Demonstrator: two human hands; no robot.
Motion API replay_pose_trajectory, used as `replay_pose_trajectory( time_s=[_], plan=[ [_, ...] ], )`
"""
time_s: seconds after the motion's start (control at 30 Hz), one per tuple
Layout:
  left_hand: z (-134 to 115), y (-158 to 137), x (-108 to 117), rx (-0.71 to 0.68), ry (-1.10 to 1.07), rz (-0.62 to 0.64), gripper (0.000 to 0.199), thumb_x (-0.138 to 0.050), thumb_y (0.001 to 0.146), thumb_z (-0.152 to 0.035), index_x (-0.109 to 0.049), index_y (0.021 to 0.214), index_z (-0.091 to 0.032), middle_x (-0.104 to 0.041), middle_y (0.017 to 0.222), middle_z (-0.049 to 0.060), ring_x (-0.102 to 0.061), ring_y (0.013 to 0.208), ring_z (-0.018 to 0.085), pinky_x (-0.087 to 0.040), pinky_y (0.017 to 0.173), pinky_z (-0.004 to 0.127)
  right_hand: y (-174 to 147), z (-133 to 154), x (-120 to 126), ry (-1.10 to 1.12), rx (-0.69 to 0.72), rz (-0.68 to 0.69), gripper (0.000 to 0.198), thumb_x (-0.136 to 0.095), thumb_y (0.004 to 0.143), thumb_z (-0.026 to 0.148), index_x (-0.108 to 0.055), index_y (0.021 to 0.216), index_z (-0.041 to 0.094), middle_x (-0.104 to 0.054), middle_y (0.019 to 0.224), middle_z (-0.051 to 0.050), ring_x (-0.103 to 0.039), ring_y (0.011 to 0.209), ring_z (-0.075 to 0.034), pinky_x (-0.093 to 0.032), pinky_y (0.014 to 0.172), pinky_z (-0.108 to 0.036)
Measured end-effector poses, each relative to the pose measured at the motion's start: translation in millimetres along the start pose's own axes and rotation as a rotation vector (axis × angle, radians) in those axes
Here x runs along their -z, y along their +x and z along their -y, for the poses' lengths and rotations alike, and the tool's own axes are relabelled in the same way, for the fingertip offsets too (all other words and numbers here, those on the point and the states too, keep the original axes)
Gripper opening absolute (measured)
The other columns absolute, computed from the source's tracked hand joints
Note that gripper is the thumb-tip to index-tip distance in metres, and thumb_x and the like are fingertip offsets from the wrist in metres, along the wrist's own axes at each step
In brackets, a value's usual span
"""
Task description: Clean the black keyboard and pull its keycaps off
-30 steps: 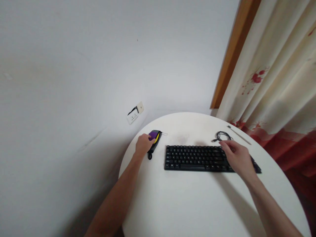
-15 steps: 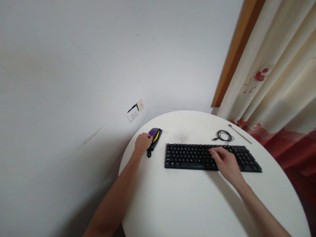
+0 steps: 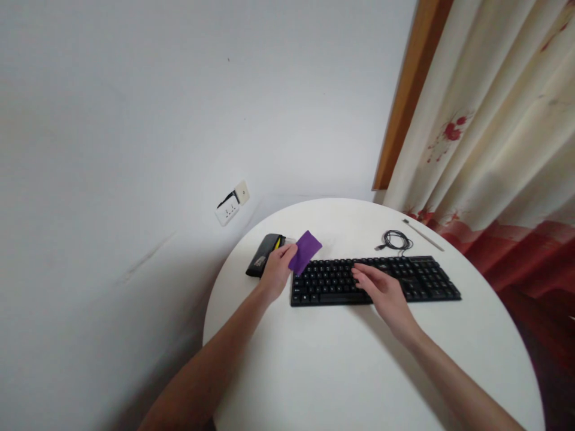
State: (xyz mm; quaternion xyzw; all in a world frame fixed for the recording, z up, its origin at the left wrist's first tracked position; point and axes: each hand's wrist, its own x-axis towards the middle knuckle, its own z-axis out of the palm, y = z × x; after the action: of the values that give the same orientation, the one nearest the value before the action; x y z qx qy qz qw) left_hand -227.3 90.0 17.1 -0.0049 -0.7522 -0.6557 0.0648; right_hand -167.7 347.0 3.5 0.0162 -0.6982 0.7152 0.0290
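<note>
My left hand [image 3: 277,272] pinches a small purple cloth [image 3: 306,251] by its lower left edge, raised over the left end of a black keyboard [image 3: 330,297]. Just behind that hand lies a dark pouch [image 3: 262,254] with a bit of yellow at its opening, partly covered by my fingers. Over the middle of the keys hovers my right hand [image 3: 384,296], its fingers loosely bent and a little apart, holding nothing. Whether its fingertips touch the keys I cannot tell.
Everything rests on a round white table [image 3: 323,365]. Behind the keyboard lie its coiled cable [image 3: 395,240] and a toothbrush [image 3: 424,234]. A wall with a socket [image 3: 227,210] borders the left side; a curtain [image 3: 476,149] hangs at the right.
The purple cloth has come away from the pouch in my left hand and moved right, toward the keyboard. My right hand has shifted slightly left along the keys. The view has turned a little.
</note>
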Motion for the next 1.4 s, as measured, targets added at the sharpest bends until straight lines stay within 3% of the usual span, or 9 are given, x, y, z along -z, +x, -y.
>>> replay_pose_trajectory(
  time_s=[0.2, 0.4, 0.63, 0.8, 0.9, 1.03, 1.13, 1.27, 1.4],
  plan=[
    [-6, -40, -36, 0.143, -0.145, 0.319, 0.043, -0.056, 0.089, -0.058, -0.067, 0.085, -0.016, -0.064, 0.075, 0.003, -0.059, 0.068, 0.017, -0.046, 0.059, 0.026, -22, 9, -25, 0.327, -0.285, 0.264, 0.048, -0.071, 0.080, 0.058, -0.075, 0.103, 0.016, -0.072, 0.108, -0.013, -0.068, 0.093, -0.022, -0.055, 0.078, -0.033],
    [-17, -48, -32, 0.073, -0.047, 0.574, 0.037, -0.069, 0.084, -0.045, -0.071, 0.106, -0.015, -0.072, 0.097, 0.009, -0.065, 0.086, 0.021, -0.049, 0.073, 0.028, -22, 6, -27, 0.359, -0.228, 0.055, 0.038, -0.081, 0.071, 0.051, -0.073, 0.084, 0.016, -0.067, 0.078, -0.004, -0.057, 0.070, -0.014, -0.045, 0.060, -0.025],
    [-7, -49, -39, -0.044, -0.060, 0.533, 0.047, -0.066, 0.087, -0.038, -0.055, 0.129, -0.021, -0.066, 0.086, 0.003, -0.063, 0.079, 0.016, -0.050, 0.074, 0.027, -13, -3, -21, 0.273, -0.123, -0.061, 0.036, -0.079, 0.073, 0.051, -0.072, 0.086, 0.018, -0.069, 0.077, -0.002, -0.056, 0.067, -0.015, -0.045, 0.065, -0.028],
    [-9, -55, -44, -0.133, 0.061, 0.536, 0.025, -0.061, 0.089, -0.036, -0.069, 0.105, -0.018, -0.071, 0.097, 0.008, -0.066, 0.087, 0.019, -0.052, 0.079, 0.029, -18, 0, -25, 0.407, -0.168, 0.092, 0.038, -0.078, 0.075, 0.051, -0.075, 0.094, 0.018, -0.074, 0.095, -0.008, -0.065, 0.087, -0.022, -0.050, 0.086, -0.036],
    [-11, -47, -38, -0.208, 0.161, 0.499, 0.030, -0.060, 0.090, -0.034, -0.069, 0.115, -0.020, -0.073, 0.100, 0.008, -0.067, 0.090, 0.020, -0.053, 0.083, 0.030, -16, -4, -26, 0.404, -0.165, 0.030, 0.037, -0.078, 0.075, 0.049, -0.075, 0.092, 0.017, -0.075, 0.090, -0.008, -0.067, 0.087, -0.023, -0.051, 0.087, -0.038],
    [-1, -16, -14, -0.263, 0.298, 0.246, 0.029, -0.055, 0.092, -0.035, -0.069, 0.111, -0.019, -0.074, 0.102, 0.008, -0.069, 0.091, 0.020, -0.053, 0.087, 0.032, 1, -12, -12, 0.215, -0.030, -0.218, 0.039, -0.073, 0.077, 0.050, -0.072, 0.099, 0.018, -0.074, 0.085, -0.005, -0.066, 0.077, -0.022, -0.053, 0.076, -0.036],
    [13, 10, 6, -0.255, 0.462, 0.106, 0.026, -0.051, 0.091, -0.031, -0.072, 0.099, -0.018, -0.075, 0.100, 0.009, -0.069, 0.092, 0.023, -0.055, 0.082, 0.033, 21, -10, -1, -0.023, 0.077, -0.201, 0.035, -0.068, 0.081, 0.049, -0.071, 0.096, 0.017, -0.075, 0.086, -0.007, -0.066, 0.075, -0.024, -0.052, 0.073, -0.035],
    [31, 29, 20, -0.220, 0.591, 0.117, 0.024, -0.050, 0.087, -0.020, -0.073, 0.088, -0.016, -0.075, 0.097, 0.011, -0.069, 0.092, 0.025, -0.053, 0.088, 0.039, 45, -1, -12, -0.556, 0.238, -0.141, 0.028, -0.054, 0.090, 0.038, -0.072, 0.085, 0.018, -0.074, 0.078, -0.008, -0.065, 0.072, -0.024, -0.047, 0.070, -0.032],
    [43, 33, 24, -0.095, 0.507, 0.168, 0.026, -0.048, 0.080, -0.011, -0.073, 0.089, -0.015, -0.075, 0.092, 0.011, -0.070, 0.082, 0.022, -0.056, 0.081, 0.036, 63, 6, -56, -0.992, 0.314, -0.045, 0.028, -0.045, 0.095, 0.025, -0.073, 0.100, 0.020, -0.074, 0.085, -0.009, -0.065, 0.075, -0.023, -0.042, 0.072, -0.031]
  ],
)
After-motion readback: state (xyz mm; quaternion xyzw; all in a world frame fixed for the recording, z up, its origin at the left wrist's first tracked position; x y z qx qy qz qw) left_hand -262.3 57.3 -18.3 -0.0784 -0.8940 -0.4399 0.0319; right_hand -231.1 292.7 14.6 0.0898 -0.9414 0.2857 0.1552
